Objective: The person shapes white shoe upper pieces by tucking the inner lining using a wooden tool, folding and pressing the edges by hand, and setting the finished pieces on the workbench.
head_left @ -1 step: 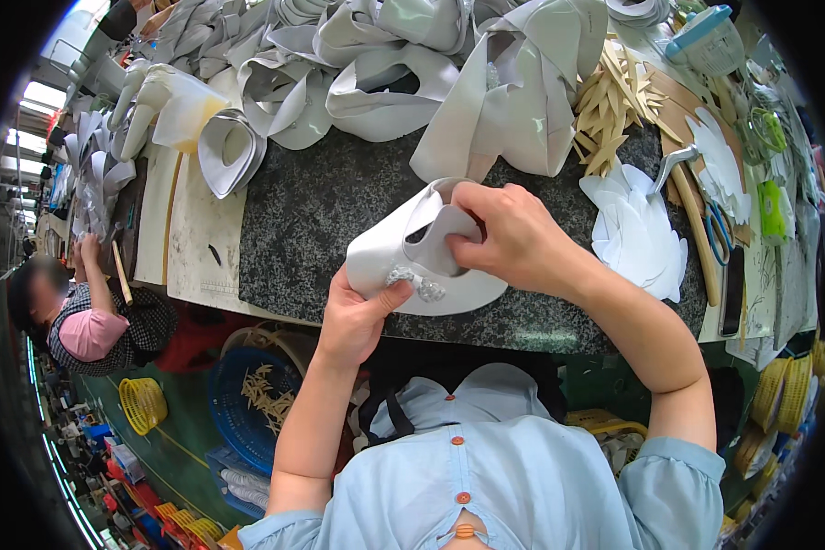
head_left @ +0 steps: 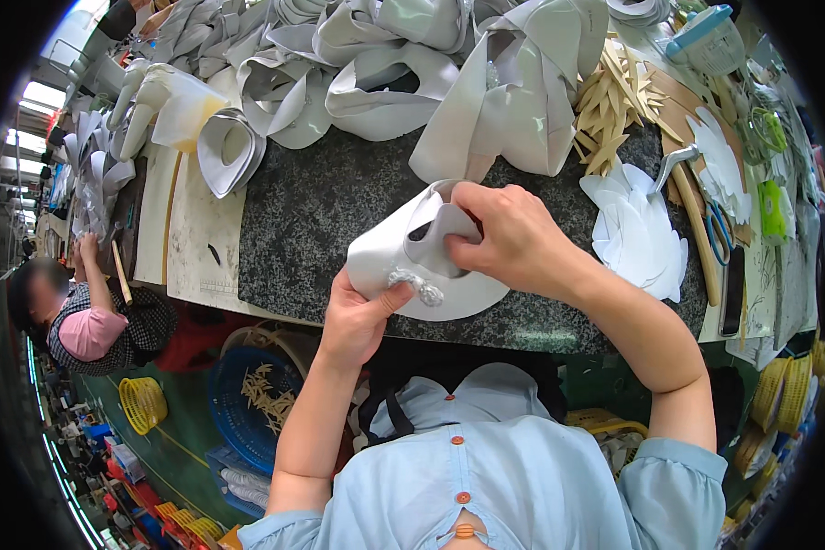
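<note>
A white shoe upper (head_left: pixel 390 240) with a glittery silver ornament (head_left: pixel 419 286) on its side is held between my two hands, over the near part of the dark speckled board (head_left: pixel 312 202). My left hand (head_left: pixel 357 316) is closed on its lower left edge, the thumb lying beside the ornament. At the opposite side, my right hand (head_left: pixel 513 234) is closed on the upper's rim, fingertips curled into the opening. Part of the inside is hidden by those fingers.
More white uppers (head_left: pixel 390 96) are heaped along the back. To the right lie beige pointed pieces (head_left: pixel 614 101), white flat pieces (head_left: pixel 637 234), a hammer (head_left: pixel 697 211) and blue-handled scissors (head_left: pixel 720 234). A blue basket (head_left: pixel 234 403) stands below the table; another person (head_left: pixel 92 321) works at far left.
The shoe upper has tilted very slightly in my hands. Both hands keep their hold, and nothing else has visibly moved.
</note>
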`<state>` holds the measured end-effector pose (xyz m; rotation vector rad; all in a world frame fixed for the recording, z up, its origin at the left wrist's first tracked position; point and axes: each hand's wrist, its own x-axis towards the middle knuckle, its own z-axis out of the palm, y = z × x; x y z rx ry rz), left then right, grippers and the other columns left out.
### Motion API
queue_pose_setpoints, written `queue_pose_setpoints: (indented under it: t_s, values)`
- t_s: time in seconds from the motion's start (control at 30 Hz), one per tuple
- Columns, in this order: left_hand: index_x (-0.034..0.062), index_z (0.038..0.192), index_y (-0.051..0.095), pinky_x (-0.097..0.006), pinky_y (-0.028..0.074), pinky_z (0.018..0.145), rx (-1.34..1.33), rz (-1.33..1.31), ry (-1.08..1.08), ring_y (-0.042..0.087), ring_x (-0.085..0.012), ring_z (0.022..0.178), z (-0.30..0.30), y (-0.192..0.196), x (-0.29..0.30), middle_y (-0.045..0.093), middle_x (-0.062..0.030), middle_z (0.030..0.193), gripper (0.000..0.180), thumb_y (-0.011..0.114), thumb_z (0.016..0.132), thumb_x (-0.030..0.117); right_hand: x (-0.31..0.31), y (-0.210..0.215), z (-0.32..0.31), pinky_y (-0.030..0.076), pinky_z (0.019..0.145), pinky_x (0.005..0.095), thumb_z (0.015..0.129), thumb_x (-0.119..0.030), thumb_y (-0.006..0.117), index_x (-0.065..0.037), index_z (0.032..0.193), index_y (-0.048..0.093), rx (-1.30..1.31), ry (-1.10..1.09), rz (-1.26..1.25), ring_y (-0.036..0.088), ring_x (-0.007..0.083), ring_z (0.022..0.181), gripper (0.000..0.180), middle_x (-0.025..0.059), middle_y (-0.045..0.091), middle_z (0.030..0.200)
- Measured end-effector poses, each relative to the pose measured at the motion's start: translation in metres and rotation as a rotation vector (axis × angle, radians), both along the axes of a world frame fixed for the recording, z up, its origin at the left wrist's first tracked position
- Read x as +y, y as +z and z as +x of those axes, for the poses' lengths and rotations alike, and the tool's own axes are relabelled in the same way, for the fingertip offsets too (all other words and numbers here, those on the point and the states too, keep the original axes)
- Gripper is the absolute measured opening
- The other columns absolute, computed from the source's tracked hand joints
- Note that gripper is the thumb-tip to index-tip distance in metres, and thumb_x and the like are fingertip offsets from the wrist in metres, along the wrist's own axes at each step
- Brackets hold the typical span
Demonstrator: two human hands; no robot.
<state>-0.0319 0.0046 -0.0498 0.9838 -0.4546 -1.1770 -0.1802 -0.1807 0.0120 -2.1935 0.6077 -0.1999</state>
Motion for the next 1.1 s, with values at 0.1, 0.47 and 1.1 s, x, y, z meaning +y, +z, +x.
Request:
queue_pose_setpoints:
  t_s: [0.1, 0.47, 1.1]
  values:
    - [0.0020, 0.128, 0.059, -0.036, 0.052, 0.099, -0.104, -0.036, -0.016, 0.064, -0.0194, 0.113, -0.002, 0.000, 0.002, 0.068, -0.0096, 0.122, 0.046, 0.076, 0.086, -0.001, 0.007, -0.005, 0.001, 0.054, 0.070, 0.0445, 0.082, -0.022, 0.070, -0.001, 0.099, 0.062, 0.005, 0.038, -0.232, 0.068, 0.0363, 0.084, 0.028, 0.0194, 0.069, 0.081]
    - [0.0014, 0.130, 0.057, -0.035, 0.052, 0.097, 0.124, 0.042, 0.078, 0.065, -0.0191, 0.111, -0.008, 0.008, 0.002, 0.068, -0.0094, 0.120, 0.044, 0.073, 0.089, 0.003, 0.025, -0.017, -0.025, 0.039, 0.084, 0.0391, 0.073, -0.025, 0.085, -0.014, 0.092, 0.065, -0.523, 0.022, -0.436, 0.060, 0.0216, 0.086, 0.030, 0.0007, 0.063, 0.093]
    - [0.0007, 0.132, 0.059, -0.035, 0.050, 0.100, 0.039, -0.103, 0.049, 0.062, -0.0184, 0.116, -0.025, 0.000, 0.013, 0.066, -0.0105, 0.125, 0.045, 0.069, 0.089, -0.007, 0.044, -0.019, -0.030, 0.033, 0.096, 0.0461, 0.080, -0.011, 0.074, -0.005, 0.088, 0.061, -0.207, 0.161, -0.434, 0.055, 0.0261, 0.101, 0.016, 0.0064, 0.060, 0.089]
